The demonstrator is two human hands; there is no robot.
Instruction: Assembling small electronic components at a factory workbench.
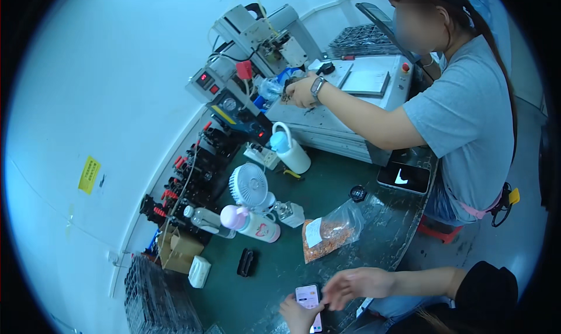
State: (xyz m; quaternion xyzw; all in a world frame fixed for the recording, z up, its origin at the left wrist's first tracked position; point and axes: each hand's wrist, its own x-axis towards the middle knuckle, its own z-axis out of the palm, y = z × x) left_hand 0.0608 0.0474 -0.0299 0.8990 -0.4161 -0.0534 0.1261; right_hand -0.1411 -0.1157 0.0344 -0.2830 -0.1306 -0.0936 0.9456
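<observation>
At the lower edge, a smartphone (307, 295) with a lit, pale pink screen is in my left hand (299, 316). The fingers lie along its left side and the thumb crosses the screen. My right hand (361, 282) reaches in from the right, just beside the phone's right edge. Its fingers are apart, a little blurred, and hold nothing. Beyond my hands lies a clear plastic bag (333, 232) of small orange-brown parts with a white label. A small black case (246, 262) rests to the left of the bag.
Bottles (250, 224), a white fan (248, 185) and stacked black trays (155, 299) stand along the green table (274, 281). A co-worker (467, 118) in a grey shirt handles something at a bench machine (257, 39). Another phone (403, 177) lies near that person.
</observation>
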